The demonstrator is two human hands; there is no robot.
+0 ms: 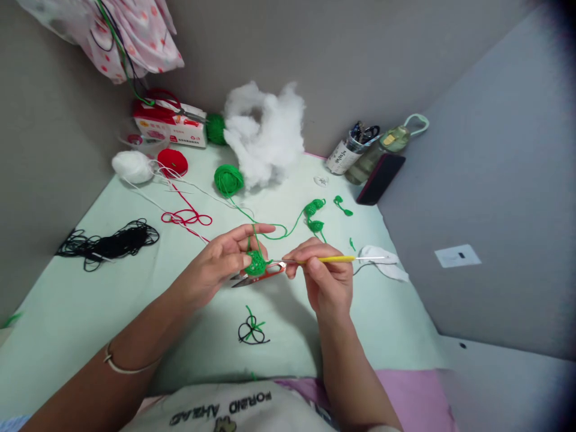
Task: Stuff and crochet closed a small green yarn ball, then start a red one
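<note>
My left hand [225,255] pinches a small green crochet piece [257,264], its index finger stretched out with green yarn running over it. In my right hand [326,273] is a crochet hook [335,259] with a yellow grip, its tip reaching left to the edge of the piece. The working yarn leads toward a green yarn ball [228,180] farther back. Beneath the piece lie small orange-handled scissors [270,271], partly hidden by my left hand and the crochet work.
White stuffing [270,135] is heaped at the back. Black yarn [110,243] and a red yarn ball [172,163] lie left. Finished green pieces [315,216] are right, before a phone [380,179] and pen cup [344,155]. Yarn scraps [252,330] lie near me.
</note>
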